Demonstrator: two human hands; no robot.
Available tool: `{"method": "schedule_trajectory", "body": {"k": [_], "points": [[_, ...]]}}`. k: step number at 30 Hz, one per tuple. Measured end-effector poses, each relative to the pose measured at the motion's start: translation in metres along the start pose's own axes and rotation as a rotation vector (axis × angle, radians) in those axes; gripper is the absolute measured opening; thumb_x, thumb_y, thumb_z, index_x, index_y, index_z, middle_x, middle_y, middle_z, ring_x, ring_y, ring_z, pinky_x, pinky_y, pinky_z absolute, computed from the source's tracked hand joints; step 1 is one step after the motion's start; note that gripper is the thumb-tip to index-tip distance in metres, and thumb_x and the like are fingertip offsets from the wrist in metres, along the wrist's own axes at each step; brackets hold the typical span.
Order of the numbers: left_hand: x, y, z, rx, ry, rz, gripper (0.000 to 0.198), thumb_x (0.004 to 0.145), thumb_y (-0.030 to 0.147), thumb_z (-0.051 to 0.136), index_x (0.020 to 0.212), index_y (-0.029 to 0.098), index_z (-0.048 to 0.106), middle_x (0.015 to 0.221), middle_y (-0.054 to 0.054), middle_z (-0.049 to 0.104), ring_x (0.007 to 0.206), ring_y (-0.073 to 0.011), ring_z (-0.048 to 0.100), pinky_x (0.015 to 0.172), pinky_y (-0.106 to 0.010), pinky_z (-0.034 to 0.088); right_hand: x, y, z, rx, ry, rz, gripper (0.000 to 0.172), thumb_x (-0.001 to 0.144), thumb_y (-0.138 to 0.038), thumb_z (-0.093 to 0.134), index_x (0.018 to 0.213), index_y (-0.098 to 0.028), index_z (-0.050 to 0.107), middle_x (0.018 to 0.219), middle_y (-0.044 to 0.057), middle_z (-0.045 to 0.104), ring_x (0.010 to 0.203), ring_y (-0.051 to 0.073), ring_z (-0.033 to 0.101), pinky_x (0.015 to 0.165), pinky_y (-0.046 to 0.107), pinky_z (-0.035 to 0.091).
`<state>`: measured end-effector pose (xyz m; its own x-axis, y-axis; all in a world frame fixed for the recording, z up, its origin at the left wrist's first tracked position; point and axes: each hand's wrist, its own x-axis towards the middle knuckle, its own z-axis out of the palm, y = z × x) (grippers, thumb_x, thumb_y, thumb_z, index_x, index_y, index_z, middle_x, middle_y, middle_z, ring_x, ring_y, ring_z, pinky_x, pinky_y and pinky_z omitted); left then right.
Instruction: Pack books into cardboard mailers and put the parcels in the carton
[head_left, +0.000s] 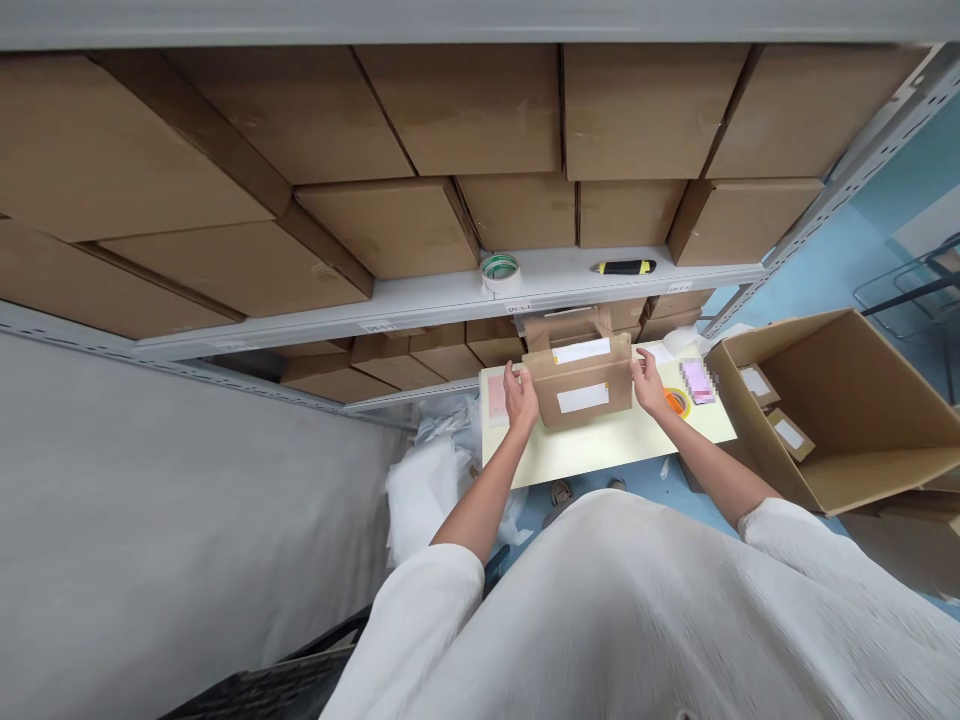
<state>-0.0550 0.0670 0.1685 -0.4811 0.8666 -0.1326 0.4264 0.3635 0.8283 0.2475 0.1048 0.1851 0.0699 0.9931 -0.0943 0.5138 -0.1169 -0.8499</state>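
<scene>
A small brown cardboard box (581, 385) with two white labels rests on a pale yellow tabletop (600, 455). My left hand (520, 396) grips its left end and my right hand (649, 383) grips its right end, fingers curled over the edges. An orange tape roll (677, 402) and a pink blurred item (697, 380) lie just right of my right hand. A pinkish card (497, 397) lies left of my left hand.
A large open cardboard box (840, 410) with smaller labelled boxes inside stands at the right. Metal shelves hold many brown cartons; a tape roll (499, 270) and a black-yellow cutter (624, 267) lie on the shelf edge. White plastic wrapping (424, 490) is piled below left.
</scene>
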Motion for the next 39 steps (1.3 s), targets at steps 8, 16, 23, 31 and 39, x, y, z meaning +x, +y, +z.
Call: {"method": "schedule_trajectory", "body": {"k": [8,16,23,31,39], "points": [[-0.015,-0.023,-0.006,0.035,-0.133,-0.116,0.067,0.113,0.068,0.022,0.155,0.028,0.056,0.140,-0.012,0.075,0.128,-0.0324,0.071,0.113,-0.048,0.053,-0.013,0.027,-0.005,0.068,-0.148,0.125,0.065,0.110,-0.070,0.024,0.146,-0.027,0.055,0.127,0.010,0.071,0.116,0.025,0.070,0.096,0.041,0.063],[-0.004,-0.008,-0.012,0.089,-0.094,-0.030,0.045,0.109,0.045,0.048,0.146,0.024,0.062,0.148,-0.013,0.069,0.130,-0.0285,0.070,0.116,-0.044,0.053,0.007,0.028,-0.018,-0.006,-0.174,0.124,0.053,0.106,-0.064,0.037,0.120,-0.024,0.069,0.113,0.010,0.076,0.103,0.027,0.074,0.097,0.045,0.061],[0.006,0.040,-0.004,0.254,-0.488,0.511,0.065,0.090,0.006,0.044,0.146,0.028,0.069,0.142,-0.006,0.074,0.138,-0.0274,0.065,0.123,-0.048,0.050,0.030,-0.030,-0.003,-0.128,-0.347,-0.257,0.041,0.102,-0.040,0.047,0.127,-0.023,0.075,0.133,0.009,0.077,0.125,0.028,0.068,0.113,0.047,0.053],[-0.001,0.049,-0.011,0.614,-0.602,0.612,0.055,0.097,0.013,0.047,0.146,0.025,0.068,0.146,-0.013,0.071,0.140,-0.0332,0.062,0.128,-0.054,0.035,0.019,-0.057,0.019,-0.662,-0.631,-0.504,0.041,0.112,-0.038,0.041,0.125,-0.024,0.076,0.123,0.013,0.079,0.128,0.034,0.064,0.122,0.057,0.036],[-0.002,0.014,-0.042,0.773,-0.484,0.449,0.086,0.087,0.063,0.078,0.161,0.028,0.052,0.175,-0.018,0.041,0.165,-0.0454,0.028,0.133,-0.065,0.015,0.011,-0.035,-0.021,-0.953,-0.434,-0.429,0.050,0.107,-0.053,0.052,0.142,-0.020,0.069,0.146,0.021,0.065,0.139,0.040,0.054,0.125,0.063,0.027]]}}
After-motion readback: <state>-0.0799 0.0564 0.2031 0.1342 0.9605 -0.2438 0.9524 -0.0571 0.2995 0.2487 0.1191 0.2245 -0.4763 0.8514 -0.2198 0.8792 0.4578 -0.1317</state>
